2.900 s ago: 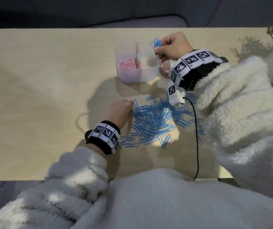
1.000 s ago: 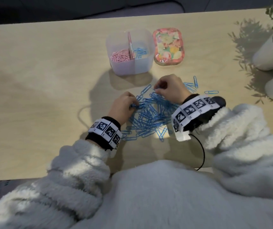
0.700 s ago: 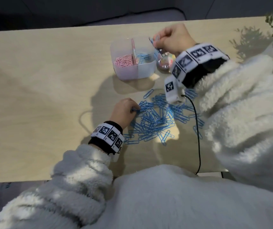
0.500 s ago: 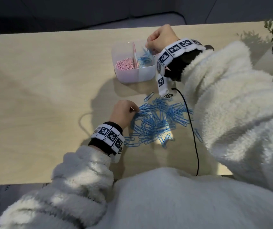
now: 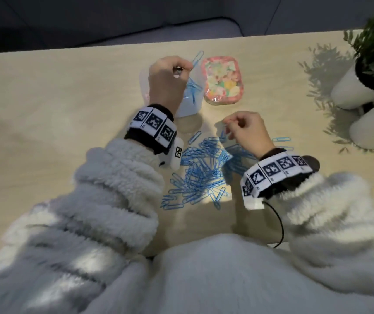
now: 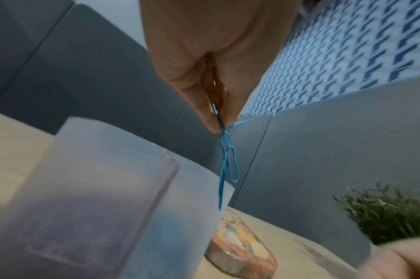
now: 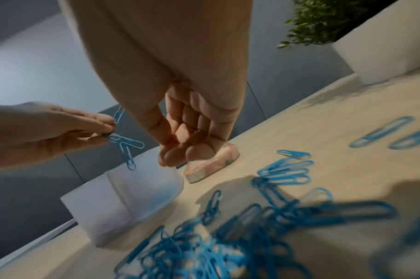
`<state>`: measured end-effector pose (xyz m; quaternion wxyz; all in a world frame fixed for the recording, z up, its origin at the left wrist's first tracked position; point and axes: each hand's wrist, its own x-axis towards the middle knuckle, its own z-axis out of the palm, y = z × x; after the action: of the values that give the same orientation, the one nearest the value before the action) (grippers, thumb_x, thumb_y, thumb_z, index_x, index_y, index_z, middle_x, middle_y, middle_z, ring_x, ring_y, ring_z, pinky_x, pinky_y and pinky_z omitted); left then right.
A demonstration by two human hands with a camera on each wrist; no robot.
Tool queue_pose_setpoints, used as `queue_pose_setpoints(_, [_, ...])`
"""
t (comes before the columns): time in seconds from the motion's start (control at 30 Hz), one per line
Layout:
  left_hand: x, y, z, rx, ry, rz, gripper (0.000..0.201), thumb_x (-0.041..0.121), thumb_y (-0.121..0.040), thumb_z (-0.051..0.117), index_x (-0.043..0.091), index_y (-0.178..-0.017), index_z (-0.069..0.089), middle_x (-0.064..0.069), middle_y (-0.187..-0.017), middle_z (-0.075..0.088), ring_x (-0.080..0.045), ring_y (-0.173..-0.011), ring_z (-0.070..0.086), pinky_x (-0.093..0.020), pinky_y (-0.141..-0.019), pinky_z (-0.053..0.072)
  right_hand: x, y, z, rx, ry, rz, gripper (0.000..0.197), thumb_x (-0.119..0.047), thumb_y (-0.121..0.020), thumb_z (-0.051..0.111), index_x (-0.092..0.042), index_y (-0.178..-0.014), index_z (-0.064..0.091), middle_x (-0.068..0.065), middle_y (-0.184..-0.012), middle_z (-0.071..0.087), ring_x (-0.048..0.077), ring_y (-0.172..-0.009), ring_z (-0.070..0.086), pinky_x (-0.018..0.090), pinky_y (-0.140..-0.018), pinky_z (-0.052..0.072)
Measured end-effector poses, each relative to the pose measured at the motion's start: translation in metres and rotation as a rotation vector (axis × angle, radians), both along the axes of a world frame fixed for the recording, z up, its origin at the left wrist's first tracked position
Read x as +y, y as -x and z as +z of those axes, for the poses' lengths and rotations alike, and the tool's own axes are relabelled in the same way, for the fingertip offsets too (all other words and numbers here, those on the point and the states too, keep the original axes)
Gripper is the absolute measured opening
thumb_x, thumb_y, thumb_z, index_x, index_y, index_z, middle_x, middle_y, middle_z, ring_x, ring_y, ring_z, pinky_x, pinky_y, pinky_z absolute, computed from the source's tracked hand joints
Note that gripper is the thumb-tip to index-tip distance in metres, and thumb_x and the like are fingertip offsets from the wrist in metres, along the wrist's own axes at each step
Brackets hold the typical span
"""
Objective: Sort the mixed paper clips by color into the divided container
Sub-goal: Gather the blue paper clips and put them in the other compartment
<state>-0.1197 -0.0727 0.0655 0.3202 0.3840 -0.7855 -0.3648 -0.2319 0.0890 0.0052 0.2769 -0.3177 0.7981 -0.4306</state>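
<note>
- Left hand point(image 5: 167, 83): raised above the translucent white plastic divided container point(image 7: 123, 200); its fingers point(image 6: 192, 90) are drawn together and pinch a small bunch of blue wire paper clips point(image 6: 228, 160), which hangs over the container's right-hand compartment (one clip sticks up past the fingertips).
- Right hand point(image 5: 248, 130): held just above the far edge of the loose pile of blue paper clips point(image 5: 204, 173) on the pale wooden tabletop point(image 5: 56, 98); its fingers point(image 7: 194, 136) are curled inward with the thumb meeting the fingertips. Whether they hold a clip cannot be told.
- Divided container: stands on the tabletop beyond the pile, largely hidden under the left hand in the head view; blue clips show through the wall of its right-hand compartment.
- Pink floral oblong lid or tin point(image 5: 223, 80): lies flat just to the right of the container.
- A few single blue clips point(image 5: 281, 139): lie apart, to the right of the pile.
- Two white plant pots with green foliage point(image 5: 360, 91): stand at the right edge of the tabletop.
</note>
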Motion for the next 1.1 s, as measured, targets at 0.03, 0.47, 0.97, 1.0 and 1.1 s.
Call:
queue_pose_setpoints(0.03, [-0.002, 0.005, -0.004, -0.003, 0.004, 0.012, 0.02, 0.006, -0.077, 0.053, 0.007, -0.083, 0.072, -0.006, -0.086, 0.072, -0.012, -0.074, 0.058, -0.011, -0.069, 0.043, 0.006, -0.002, -0.004, -0.011, -0.008, 0.01, 0.023, 0.0, -0.085, 0.05, -0.016, -0.081, 0.066, -0.005, -0.063, 0.062, -0.006, -0.044, 0.055, 0.015, -0.053, 0.047])
queue_pose_setpoints(0.47, [0.029, -0.044, -0.045, -0.319, 0.364, -0.236, 0.021, 0.005, -0.084, 0.048, 0.008, -0.09, 0.068, -0.011, -0.097, 0.066, -0.031, -0.096, 0.057, -0.035, -0.084, 0.042, -0.005, -0.033, -0.003, 0.214, -0.228, 0.347, 0.026, -0.003, -0.084, 0.049, -0.006, -0.103, 0.068, 0.013, -0.108, 0.068, 0.026, -0.102, 0.059, 0.03, -0.091, 0.043])
queue_pose_setpoints(0.97, [0.073, -0.097, -0.08, -0.709, -0.002, -0.392, 0.042, 0.03, -0.076, 0.07, 0.013, -0.114, 0.062, -0.011, -0.113, 0.056, -0.03, -0.108, 0.05, -0.041, -0.087, 0.046, -0.008, -0.057, -0.016, 0.656, -0.392, 0.832, 0.043, -0.031, -0.086, 0.059, -0.014, -0.125, 0.055, 0.011, -0.125, 0.048, 0.03, -0.118, 0.041, 0.043, -0.096, 0.037])
queue_pose_setpoints(1.0, [0.075, -0.095, -0.08, -0.694, 0.0, -0.398, 0.039, 0.026, -0.076, 0.069, 0.013, -0.112, 0.064, -0.012, -0.111, 0.057, -0.031, -0.106, 0.051, -0.041, -0.085, 0.046, -0.005, -0.059, -0.016, 0.665, -0.379, 0.828, 0.04, -0.028, -0.086, 0.058, -0.014, -0.123, 0.057, 0.011, -0.123, 0.05, 0.031, -0.117, 0.042, 0.043, -0.096, 0.038])
queue_pose_setpoints(1.1, [0.077, -0.09, -0.081, -0.656, -0.017, -0.416, 0.029, 0.016, -0.077, 0.067, 0.011, -0.106, 0.068, -0.016, -0.102, 0.06, -0.034, -0.099, 0.056, -0.042, -0.08, 0.047, -0.001, -0.061, -0.017, 0.677, -0.358, 0.803, 0.03, -0.021, -0.089, 0.054, -0.012, -0.116, 0.062, 0.013, -0.113, 0.056, 0.032, -0.111, 0.047, 0.043, -0.091, 0.038])
